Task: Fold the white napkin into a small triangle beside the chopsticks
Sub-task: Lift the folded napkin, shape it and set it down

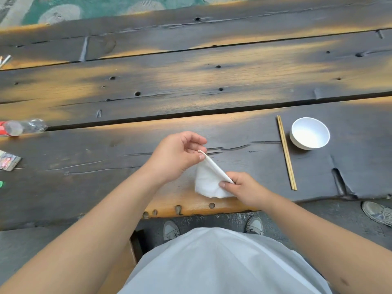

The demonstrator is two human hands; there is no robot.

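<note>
The white napkin (209,181) is folded into a rough triangle and held just above the near edge of the dark wooden table (191,81). My left hand (180,155) pinches its upper corner between thumb and fingers. My right hand (244,187) pinches its lower right corner, so the folded edge runs taut between the two hands. A pair of wooden chopsticks (286,152) lies on the table to the right of the napkin, pointing away from me.
A white bowl (310,133) stands just right of the chopsticks. At the left edge lie a plastic bottle (23,127) on its side and a small packet (8,163). Another person's shoe (377,213) shows at the right, below the table.
</note>
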